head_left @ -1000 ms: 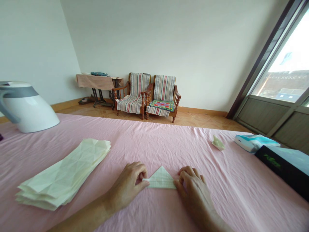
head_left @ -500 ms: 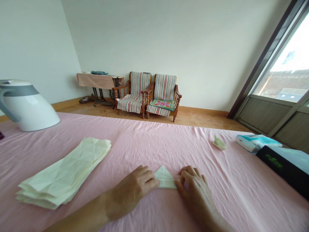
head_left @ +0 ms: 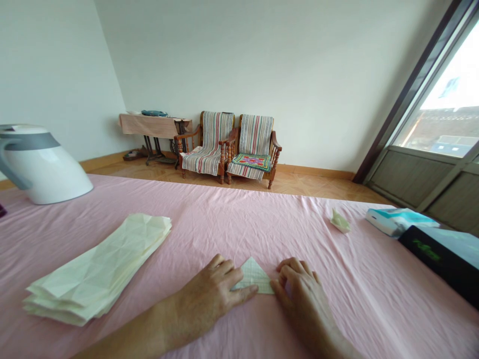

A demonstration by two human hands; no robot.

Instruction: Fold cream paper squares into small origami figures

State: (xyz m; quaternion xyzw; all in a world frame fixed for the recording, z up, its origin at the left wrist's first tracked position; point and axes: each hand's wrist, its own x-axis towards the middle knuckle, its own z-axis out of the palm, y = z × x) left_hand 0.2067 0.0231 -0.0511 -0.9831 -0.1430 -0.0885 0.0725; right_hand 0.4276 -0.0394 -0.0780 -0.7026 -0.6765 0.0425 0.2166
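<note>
A small sheet of pale, lined paper folded to a triangle lies on the pink cloth, its point facing away from me. My left hand grips its left corner, fingers curled and the thumb stretched along the bottom edge. At the right corner, my right hand pinches the paper with its thumb tip against curled fingers. Part of each lower corner is hidden by the hands. To the left lies a stack of creased pale-green paper. A small folded paper boat sits farther off to the right.
A white and grey jug stands at the table's far left. On the right are a blue and white tissue pack and a black box. Beyond the pink tablecloth stand two wooden armchairs and a cloth-covered sewing table.
My left thumb has slid rightward along the bottom edge of the folded paper, and the left hand has turned slightly. My right hand has stayed at its corner.
</note>
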